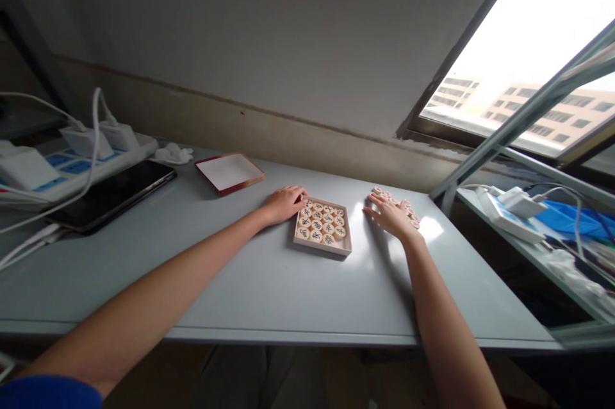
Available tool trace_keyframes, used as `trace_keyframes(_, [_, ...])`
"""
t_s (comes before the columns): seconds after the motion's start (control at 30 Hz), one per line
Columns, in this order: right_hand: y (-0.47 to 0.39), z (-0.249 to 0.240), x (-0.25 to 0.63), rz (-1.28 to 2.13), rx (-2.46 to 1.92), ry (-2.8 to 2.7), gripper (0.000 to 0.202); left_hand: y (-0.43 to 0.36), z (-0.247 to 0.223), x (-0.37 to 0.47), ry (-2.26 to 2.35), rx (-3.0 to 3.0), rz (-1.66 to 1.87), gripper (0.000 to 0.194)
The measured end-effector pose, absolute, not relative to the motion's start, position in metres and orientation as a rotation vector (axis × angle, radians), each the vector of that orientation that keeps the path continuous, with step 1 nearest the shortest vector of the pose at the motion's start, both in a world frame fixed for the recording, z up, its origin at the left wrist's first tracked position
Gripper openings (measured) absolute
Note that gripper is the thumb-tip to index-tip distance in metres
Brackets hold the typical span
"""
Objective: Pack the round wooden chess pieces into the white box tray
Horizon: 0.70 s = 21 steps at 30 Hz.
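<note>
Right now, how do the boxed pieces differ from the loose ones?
The boxed pieces sit in rows; the loose pieces lie jumbled. The boxed pieces are inside the box; the loose pieces are on the table. The right hand partly hides the loose pieces; the boxed pieces show more clearly. Both are pale and round.

Cream discs (317, 225) with black characters

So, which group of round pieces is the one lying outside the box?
The loose group at the right hand, on the desk; the other pieces sit in rows inside the box.
</note>
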State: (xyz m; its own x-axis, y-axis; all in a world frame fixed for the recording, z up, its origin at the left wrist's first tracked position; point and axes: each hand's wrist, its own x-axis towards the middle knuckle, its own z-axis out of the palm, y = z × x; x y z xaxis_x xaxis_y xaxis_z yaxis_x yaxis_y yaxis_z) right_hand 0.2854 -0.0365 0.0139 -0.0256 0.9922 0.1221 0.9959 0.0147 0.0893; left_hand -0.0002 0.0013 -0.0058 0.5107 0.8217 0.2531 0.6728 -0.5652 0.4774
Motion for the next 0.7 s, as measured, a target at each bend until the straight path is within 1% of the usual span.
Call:
trace_keyframes(0.13, [-0.048, 0.028, 0.297, -0.051, -1.958, -2.32, 0.021, 0.001, -0.005, 0.0, 1.241, 2.459, 0.658, 0.024])
trace_keyframes(0.2, [-0.052, 0.033, 0.3, -0.015, -1.954, -2.278, 0.018, 0.001, -0.005, -0.001, 1.228, 2.465, 0.655, 0.024])
trace_keyframes(0.23, [-0.053, 0.034, 0.3, -0.068, -1.974, -2.225, 0.018, 0.0, -0.005, -0.001, 1.221, 2.465, 0.655, 0.024])
trace_keyframes(0.3, [-0.052, 0.033, 0.296, -0.262, -1.997, -2.112, 0.023, 0.0, -0.005, -0.001, 1.22, 2.458, 0.659, 0.024])
trace_keyframes(0.33, [-0.05, 0.03, 0.293, -0.351, -1.999, -2.078, 0.028, 0.0, -0.005, -0.001, 1.221, 2.454, 0.661, 0.024])
trace_keyframes(0.4, [-0.044, 0.021, 0.287, -0.428, -2.011, -2.078, 0.042, 0.0, -0.004, 0.0, 1.221, 2.45, 0.66, 0.024])
trace_keyframes(0.43, [-0.041, 0.016, 0.284, -0.414, -2.023, -2.105, 0.045, 0.0, -0.004, 0.0, 1.221, 2.449, 0.659, 0.024])
trace_keyframes(0.57, [-0.032, 0.007, 0.28, -0.208, -1.947, -2.196, 0.035, -0.002, -0.002, -0.001, 1.222, 2.453, 0.652, 0.024])
trace_keyframes(0.7, [-0.04, 0.022, 0.276, 0.117, -1.749, -2.163, 0.026, -0.002, -0.001, -0.001, 1.217, 2.457, 0.65, 0.024])
